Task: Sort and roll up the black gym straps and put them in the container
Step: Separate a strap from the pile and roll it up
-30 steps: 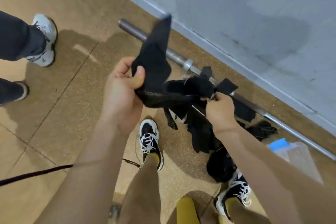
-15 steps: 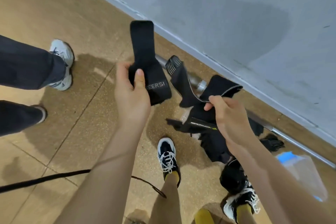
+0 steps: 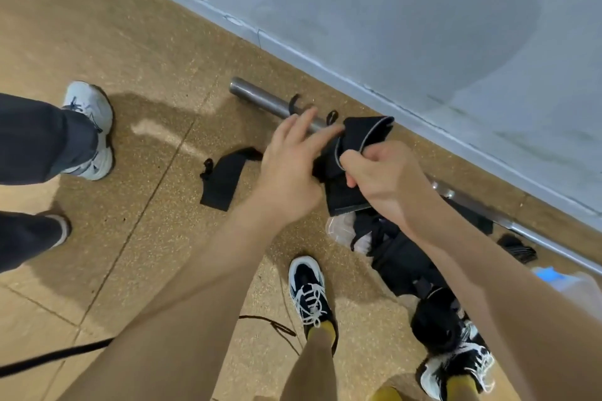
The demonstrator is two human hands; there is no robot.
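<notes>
While right hand (image 3: 381, 179) pinches strap (image 3: 361, 133), container (image 3: 584, 286) near pile (image 3: 400, 264), contents unclear.

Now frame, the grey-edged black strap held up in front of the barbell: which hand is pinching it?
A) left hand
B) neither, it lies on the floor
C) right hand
C: the right hand has its fingers curled onto the edge of the grey-edged strap, while the left hand sits beside it with straight, spread fingers.
</notes>
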